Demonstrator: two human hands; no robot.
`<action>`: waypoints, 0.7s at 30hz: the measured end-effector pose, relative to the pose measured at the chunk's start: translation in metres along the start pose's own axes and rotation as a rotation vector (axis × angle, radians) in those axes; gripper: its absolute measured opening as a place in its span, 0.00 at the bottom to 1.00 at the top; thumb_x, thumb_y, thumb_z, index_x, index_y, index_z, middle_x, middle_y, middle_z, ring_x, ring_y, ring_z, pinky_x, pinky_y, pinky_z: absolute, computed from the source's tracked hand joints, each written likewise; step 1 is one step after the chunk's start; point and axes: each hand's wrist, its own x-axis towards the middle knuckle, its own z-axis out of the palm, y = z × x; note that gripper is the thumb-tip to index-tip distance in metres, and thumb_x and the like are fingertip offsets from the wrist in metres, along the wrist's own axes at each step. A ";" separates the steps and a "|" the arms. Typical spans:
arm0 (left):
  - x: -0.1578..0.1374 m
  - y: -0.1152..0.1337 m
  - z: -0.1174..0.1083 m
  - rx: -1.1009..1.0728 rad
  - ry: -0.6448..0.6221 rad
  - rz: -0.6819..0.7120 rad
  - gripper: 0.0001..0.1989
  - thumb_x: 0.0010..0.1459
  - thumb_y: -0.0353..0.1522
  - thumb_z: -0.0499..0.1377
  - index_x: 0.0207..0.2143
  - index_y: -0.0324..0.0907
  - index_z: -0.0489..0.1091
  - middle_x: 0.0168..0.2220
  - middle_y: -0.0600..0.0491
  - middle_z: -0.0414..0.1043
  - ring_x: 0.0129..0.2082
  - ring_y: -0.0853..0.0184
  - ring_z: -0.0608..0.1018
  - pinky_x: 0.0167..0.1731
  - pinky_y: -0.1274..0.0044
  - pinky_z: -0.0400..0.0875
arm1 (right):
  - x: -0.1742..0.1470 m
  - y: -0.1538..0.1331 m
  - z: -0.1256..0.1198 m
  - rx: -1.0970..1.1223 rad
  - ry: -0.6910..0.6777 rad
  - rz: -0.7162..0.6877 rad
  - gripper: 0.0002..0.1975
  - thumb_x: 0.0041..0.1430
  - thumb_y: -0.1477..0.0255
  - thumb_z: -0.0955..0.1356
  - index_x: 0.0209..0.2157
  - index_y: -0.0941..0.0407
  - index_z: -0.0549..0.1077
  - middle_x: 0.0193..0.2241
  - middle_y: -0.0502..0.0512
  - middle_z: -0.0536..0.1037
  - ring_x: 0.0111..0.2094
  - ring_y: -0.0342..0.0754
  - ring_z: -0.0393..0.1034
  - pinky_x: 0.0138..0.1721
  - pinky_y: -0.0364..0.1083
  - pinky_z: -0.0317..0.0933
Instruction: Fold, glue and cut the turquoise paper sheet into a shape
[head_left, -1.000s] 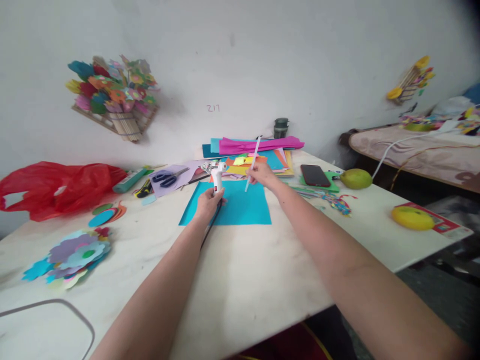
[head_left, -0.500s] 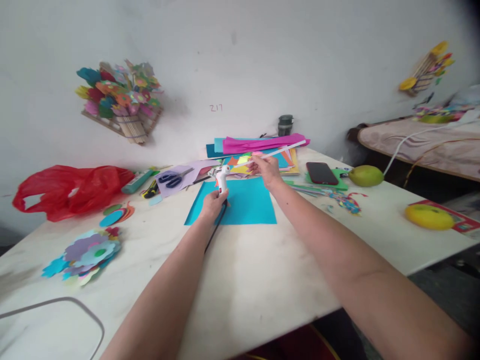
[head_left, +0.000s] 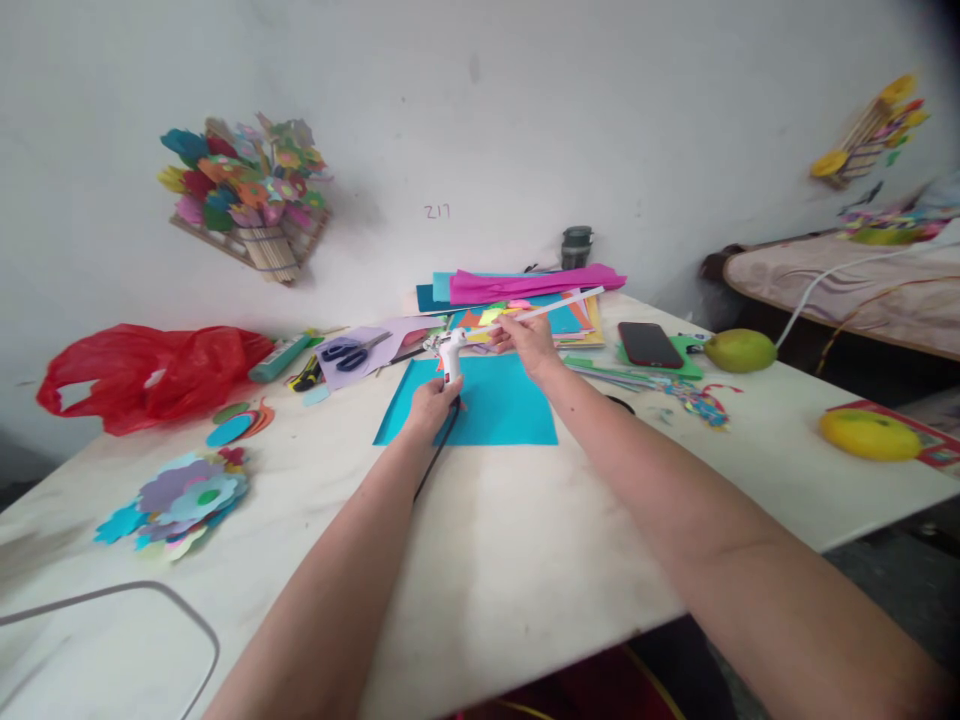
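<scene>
My left hand (head_left: 432,408) is wrapped round the handle of a white glue gun (head_left: 452,358), held upright over a blue sheet of paper (head_left: 504,405). Its black cord (head_left: 435,460) runs down across the table. In my right hand (head_left: 529,345) a long white glue stick (head_left: 570,303) is pinched, slanting up to the right. The stick's near end is at the rear of the gun; whether it is inside, I cannot tell. Behind the hands lies a pile of coloured paper (head_left: 480,318) with a rolled pink sheet (head_left: 536,284) on top.
On the left are a red plastic bag (head_left: 157,375), scissors (head_left: 354,352), a yellow-black cutter (head_left: 306,376) and paper flowers (head_left: 184,500). To the right lie a phone (head_left: 649,345), paper strips (head_left: 622,374), a green mango (head_left: 741,350) and a yellow mango (head_left: 870,435).
The glue stick's near end has come closer to the rear of the glue gun as my right hand shifted slightly left and down. The whole view has moved a little.
</scene>
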 end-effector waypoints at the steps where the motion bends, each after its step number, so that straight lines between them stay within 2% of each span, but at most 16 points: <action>1: 0.000 0.000 0.000 0.000 0.000 -0.001 0.20 0.45 0.49 0.54 0.22 0.40 0.65 0.17 0.53 0.68 0.16 0.73 0.62 0.19 0.79 0.54 | 0.000 0.001 0.000 -0.004 -0.002 -0.006 0.10 0.45 0.67 0.68 0.21 0.60 0.69 0.15 0.50 0.72 0.17 0.40 0.67 0.16 0.37 0.62; 6: -0.001 0.000 0.001 0.029 0.008 0.001 0.21 0.45 0.50 0.54 0.22 0.40 0.66 0.16 0.54 0.67 0.16 0.73 0.62 0.19 0.79 0.54 | -0.001 0.002 0.001 -0.013 -0.003 -0.002 0.10 0.45 0.66 0.69 0.21 0.59 0.70 0.16 0.50 0.72 0.19 0.41 0.69 0.17 0.38 0.62; 10: 0.002 -0.004 0.000 0.097 0.050 0.058 0.20 0.46 0.49 0.53 0.23 0.40 0.66 0.19 0.53 0.69 0.18 0.71 0.65 0.20 0.79 0.56 | -0.003 0.004 0.003 0.000 -0.011 -0.019 0.11 0.45 0.66 0.69 0.20 0.59 0.70 0.17 0.51 0.73 0.18 0.42 0.69 0.18 0.39 0.63; 15: 0.003 -0.005 0.000 0.234 0.204 0.075 0.18 0.47 0.47 0.54 0.24 0.41 0.65 0.20 0.53 0.70 0.21 0.68 0.69 0.22 0.78 0.56 | -0.008 0.011 0.010 0.035 0.042 0.014 0.14 0.46 0.63 0.69 0.19 0.60 0.70 0.18 0.53 0.74 0.21 0.43 0.70 0.20 0.39 0.65; 21: -0.004 0.004 0.000 0.372 0.367 0.111 0.16 0.47 0.46 0.54 0.26 0.42 0.66 0.21 0.53 0.67 0.26 0.66 0.70 0.25 0.78 0.56 | -0.018 0.017 0.021 0.186 0.082 0.093 0.13 0.43 0.62 0.70 0.21 0.60 0.72 0.21 0.55 0.76 0.20 0.42 0.69 0.17 0.39 0.62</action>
